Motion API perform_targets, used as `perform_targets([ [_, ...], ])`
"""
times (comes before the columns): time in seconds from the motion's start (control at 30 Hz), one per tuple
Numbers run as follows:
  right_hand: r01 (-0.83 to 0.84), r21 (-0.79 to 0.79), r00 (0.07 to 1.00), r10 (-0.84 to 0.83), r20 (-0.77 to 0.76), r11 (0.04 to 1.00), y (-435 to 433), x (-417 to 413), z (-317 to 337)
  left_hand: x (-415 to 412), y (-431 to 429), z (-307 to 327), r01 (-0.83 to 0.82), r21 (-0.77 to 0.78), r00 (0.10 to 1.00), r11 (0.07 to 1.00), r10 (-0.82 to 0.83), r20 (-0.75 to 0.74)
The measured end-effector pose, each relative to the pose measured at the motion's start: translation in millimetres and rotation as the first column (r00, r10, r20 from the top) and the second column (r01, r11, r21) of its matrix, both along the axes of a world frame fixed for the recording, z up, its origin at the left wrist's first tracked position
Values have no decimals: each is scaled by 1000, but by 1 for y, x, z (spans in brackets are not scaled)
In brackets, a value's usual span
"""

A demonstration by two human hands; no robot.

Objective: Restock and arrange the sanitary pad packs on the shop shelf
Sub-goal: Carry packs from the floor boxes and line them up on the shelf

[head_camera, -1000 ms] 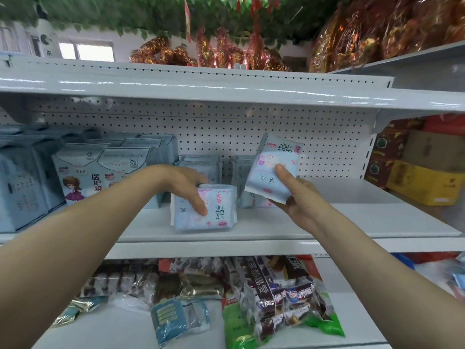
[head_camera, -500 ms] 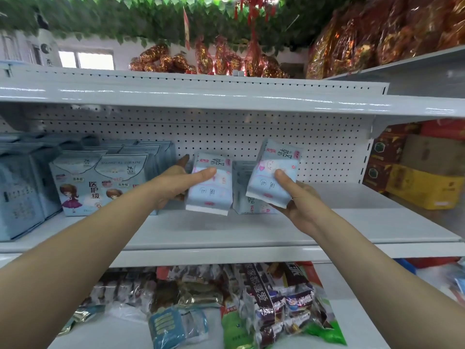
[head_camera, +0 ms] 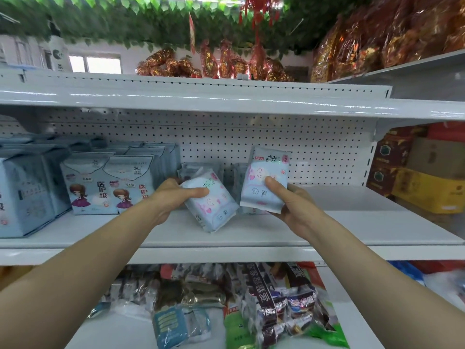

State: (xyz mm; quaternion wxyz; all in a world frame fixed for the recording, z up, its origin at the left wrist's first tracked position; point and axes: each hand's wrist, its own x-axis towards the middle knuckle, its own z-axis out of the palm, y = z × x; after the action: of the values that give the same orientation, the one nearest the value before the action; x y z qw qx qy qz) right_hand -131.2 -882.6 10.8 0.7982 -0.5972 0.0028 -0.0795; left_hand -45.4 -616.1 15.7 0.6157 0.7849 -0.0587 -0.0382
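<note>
My left hand (head_camera: pixel 173 197) grips a pale blue and pink pad pack (head_camera: pixel 214 207), tilted with its lower corner close to the white shelf (head_camera: pixel 327 238). My right hand (head_camera: pixel 289 205) holds a second, similar pack (head_camera: pixel 266 177) upright just to the right, thumb across its front. Behind both packs, more packs of the same kind (head_camera: pixel 193 170) stand against the pegboard back wall. Larger blue pad packs with a cartoon girl (head_camera: pixel 110 187) line the left part of the shelf.
The shelf surface to the right of my hands is bare up to the end bracket (head_camera: pixel 372 157). Snack bags (head_camera: pixel 276 306) fill the shelf below. Boxes (head_camera: pixel 427 190) sit on a neighbouring shelf at right. A shelf board (head_camera: pixel 226 104) runs overhead.
My left hand lifted a pack off the shelf, raised it upright, and now holds it tilted and lower. The right hand with its pack has barely moved.
</note>
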Motion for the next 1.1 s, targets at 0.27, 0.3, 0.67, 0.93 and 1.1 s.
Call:
perform_targets([
  [0.27, -4, -4, 1000, 4, -2, 1000, 8, 3, 5, -14, 14, 37, 187, 486, 971, 854, -234, 38],
  [0.3, -7, -2, 1000, 7, -3, 1000, 9, 4, 5, -16, 16, 40, 204, 530, 968, 823, -251, 17],
  [0.67, -28, 16, 1000, 28, 3, 999, 15, 7, 8, 1, 36, 54, 207, 772, 956, 601, -291, -29],
  [0.93, -21, 0, 1000, 21, -2, 1000, 12, 13, 6, 19, 23, 57, 221, 903, 941, 369, -323, -98],
  [1.1, -6, -5, 1000, 6, -6, 1000, 9, 13, 6, 24, 17, 60, 332, 876, 920, 351, -328, -217],
])
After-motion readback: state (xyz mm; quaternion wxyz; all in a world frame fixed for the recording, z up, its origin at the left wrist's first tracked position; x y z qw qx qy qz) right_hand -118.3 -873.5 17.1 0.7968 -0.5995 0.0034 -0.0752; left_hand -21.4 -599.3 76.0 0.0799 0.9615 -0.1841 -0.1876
